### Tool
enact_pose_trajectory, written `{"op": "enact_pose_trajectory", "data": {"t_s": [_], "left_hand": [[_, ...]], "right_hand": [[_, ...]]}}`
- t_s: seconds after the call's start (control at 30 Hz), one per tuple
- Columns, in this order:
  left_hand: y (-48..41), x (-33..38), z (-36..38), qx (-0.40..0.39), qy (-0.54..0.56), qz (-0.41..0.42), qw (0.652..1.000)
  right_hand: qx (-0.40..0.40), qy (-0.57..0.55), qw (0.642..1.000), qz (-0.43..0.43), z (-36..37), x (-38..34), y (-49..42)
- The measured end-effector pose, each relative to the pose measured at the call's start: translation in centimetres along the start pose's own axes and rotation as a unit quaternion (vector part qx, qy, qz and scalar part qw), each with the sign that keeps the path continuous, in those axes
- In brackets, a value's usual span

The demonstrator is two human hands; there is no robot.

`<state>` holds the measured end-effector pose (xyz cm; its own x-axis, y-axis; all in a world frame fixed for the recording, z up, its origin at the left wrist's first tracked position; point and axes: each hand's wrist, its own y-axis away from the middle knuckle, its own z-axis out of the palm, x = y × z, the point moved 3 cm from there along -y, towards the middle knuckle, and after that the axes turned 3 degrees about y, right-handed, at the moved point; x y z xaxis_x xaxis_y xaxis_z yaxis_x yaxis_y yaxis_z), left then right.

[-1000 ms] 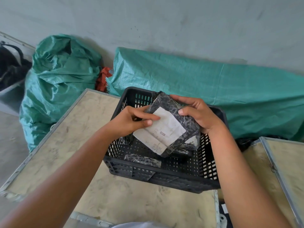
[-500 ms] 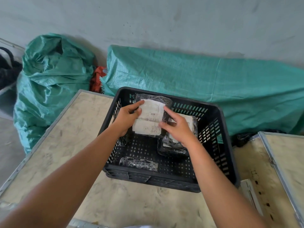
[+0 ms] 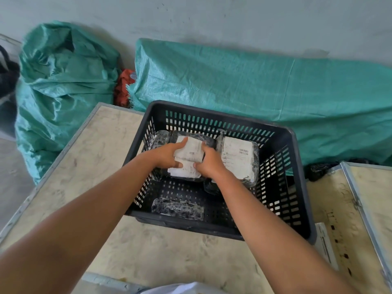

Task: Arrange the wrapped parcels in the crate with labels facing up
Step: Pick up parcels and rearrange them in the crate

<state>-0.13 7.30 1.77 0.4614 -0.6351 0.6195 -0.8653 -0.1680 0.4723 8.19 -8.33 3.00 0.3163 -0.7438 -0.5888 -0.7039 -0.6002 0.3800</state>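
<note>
Left hand (image 3: 169, 157) and right hand (image 3: 209, 163) both grip the parcel (image 3: 188, 160), one at each side edge, fingers curled over the white label (image 3: 191, 154), which faces up. The parcel sits low in the crate (image 3: 297, 166), toward its far left corner, just beside a second labelled parcel (image 3: 237, 160) along the far right wall. A smaller wrapped piece (image 3: 161, 139) lies against the far left wall, and another (image 3: 177, 209), no label showing, lies at the near wall. Judgement: the parcel looks light and fairly soft, its glossy black film slippery and the paper label liable to crease; hold it by the side edges, not by the label. Against the frame one second back, the parcel has come down from above the crate's rim, tilted, to near-flat inside; half a second back it was still higher on the far wall. The crate rests on the table (image 3: 95, 149).
</note>
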Motion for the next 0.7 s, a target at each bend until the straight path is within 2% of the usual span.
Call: {"op": "enact_pose_trajectory", "data": {"t_s": [0.07,0.23,0.33,0.5,0.7], "left_hand": [[-0.8,0.1,1.1,-0.014,-0.043,-0.014,0.999],[-2.0,-0.7,3.2,0.027,-0.032,-0.054,0.998],[-2.3,-0.7,3.9,0.039,-0.045,-0.077,0.995],[-2.5,-0.5,4.8,-0.001,-0.125,-0.093,0.988],[-3.1,-0.7,6.4,0.027,-0.219,-0.108,0.969]], "right_hand": [[-0.016,-0.002,0.999,0.034,1.0,0.6,-0.4],[0.005,-0.014,0.998,0.067,2.5,0.6,-1.8],[-0.011,-0.009,0.997,0.072,3.6,1.1,-2.2],[-0.001,0.027,0.999,0.047,4.4,1.4,-2.2],[0.015,0.025,0.997,0.072,6.2,2.6,-2.1]]}}
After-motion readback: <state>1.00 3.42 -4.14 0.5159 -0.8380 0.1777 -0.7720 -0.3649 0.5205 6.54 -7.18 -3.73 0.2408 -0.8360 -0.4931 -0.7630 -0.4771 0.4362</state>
